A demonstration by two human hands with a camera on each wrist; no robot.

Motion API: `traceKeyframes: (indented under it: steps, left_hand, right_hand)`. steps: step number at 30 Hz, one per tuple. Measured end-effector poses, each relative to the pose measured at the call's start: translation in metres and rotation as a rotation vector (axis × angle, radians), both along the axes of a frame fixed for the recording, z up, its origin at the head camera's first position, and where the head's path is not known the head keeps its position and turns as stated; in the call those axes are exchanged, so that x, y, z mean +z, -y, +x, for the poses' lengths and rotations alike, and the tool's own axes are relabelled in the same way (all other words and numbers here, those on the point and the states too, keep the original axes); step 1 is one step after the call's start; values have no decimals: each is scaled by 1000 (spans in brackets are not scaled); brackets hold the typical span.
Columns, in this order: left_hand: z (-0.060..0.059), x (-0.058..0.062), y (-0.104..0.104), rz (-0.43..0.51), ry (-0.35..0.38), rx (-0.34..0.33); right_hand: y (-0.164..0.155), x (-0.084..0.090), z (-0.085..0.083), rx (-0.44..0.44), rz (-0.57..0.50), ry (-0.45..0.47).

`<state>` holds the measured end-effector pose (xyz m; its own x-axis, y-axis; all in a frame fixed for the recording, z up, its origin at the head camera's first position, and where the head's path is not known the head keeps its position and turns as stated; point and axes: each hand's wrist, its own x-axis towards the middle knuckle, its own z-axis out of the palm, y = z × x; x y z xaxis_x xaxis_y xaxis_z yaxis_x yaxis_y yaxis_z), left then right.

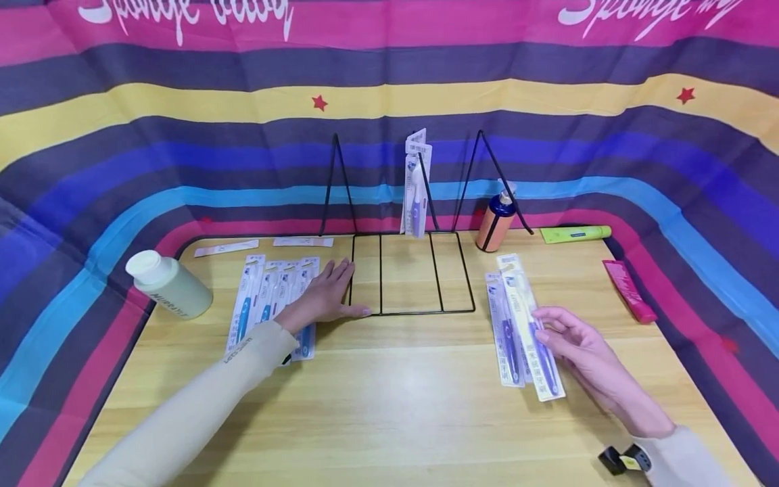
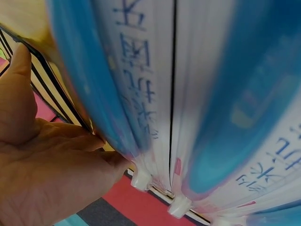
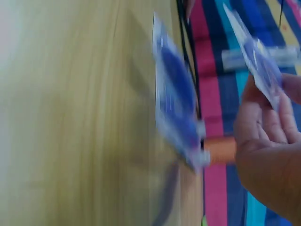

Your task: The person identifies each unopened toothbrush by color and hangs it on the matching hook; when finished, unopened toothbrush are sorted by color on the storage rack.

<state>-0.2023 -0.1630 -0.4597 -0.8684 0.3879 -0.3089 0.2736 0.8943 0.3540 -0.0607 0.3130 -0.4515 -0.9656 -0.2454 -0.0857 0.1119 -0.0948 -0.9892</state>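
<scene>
Your right hand (image 1: pixel 584 352) pinches a purple toothbrush pack (image 1: pixel 535 331) near the desk's (image 1: pixel 389 406) right edge; your left hand (image 1: pixel 325 297) lies flat, fingers together, on the blue packs (image 1: pixel 268 297). It looks light, bendy and slick, so grip its card edge.

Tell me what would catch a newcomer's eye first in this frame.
Probably the black wire rack standing mid-table against the striped backdrop, with one packaged toothbrush upright in it. To its left, the left hand rests flat on a row of blue-handled toothbrush packs lying on the wooden table. To the right, the right hand pinches a purple-handled toothbrush pack, beside another lying flat.
</scene>
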Motion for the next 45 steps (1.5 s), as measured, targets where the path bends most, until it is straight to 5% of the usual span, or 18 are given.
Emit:
traceKeyframes:
  steps: [8,17,34,45]
  left_hand:
    - [1,-1,1,2,-6,9]
    - [1,0,1,8,-8,13]
    - [1,1,1,0,-20,-4]
    - [3,1,0,1,-24,3]
  right_hand:
    - [73,8,-1,-68,-135,-106]
    - [116,42,-30,-189,-70,-361]
    - [158,52,-66,-85,24,-438]
    - [179,48,-127,-92,-93,-401]
